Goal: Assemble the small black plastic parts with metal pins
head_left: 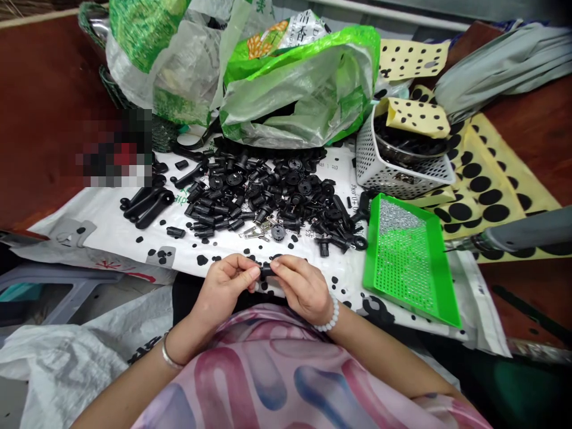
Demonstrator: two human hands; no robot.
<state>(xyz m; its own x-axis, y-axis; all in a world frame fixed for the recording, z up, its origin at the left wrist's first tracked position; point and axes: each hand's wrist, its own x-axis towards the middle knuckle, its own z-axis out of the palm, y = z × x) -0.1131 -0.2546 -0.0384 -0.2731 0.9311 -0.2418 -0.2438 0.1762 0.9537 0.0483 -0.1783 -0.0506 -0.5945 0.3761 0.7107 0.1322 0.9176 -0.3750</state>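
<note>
Between my two hands is a small black cylindrical plastic part (267, 270), held near the table's front edge. My left hand (230, 277) pinches its left end between thumb and fingers. At the other end, my right hand (304, 286) grips it with closed fingertips; most of the part is hidden by the fingers. Just beyond my hands lies a heap of loose black plastic parts (250, 190), with short cylinders, round discs and handle-like pieces. A few small metal clips (258, 232) lie at the near side of the heap.
A green perforated tray (447, 286) of small silvery pieces sits at the right. Behind it stands a white basket (402, 186) beside yellow sheets of black dots (509, 173). A grey-handled electric screwdriver (527, 229) points in from the right. Green-and-white bags (295, 119) fill the back.
</note>
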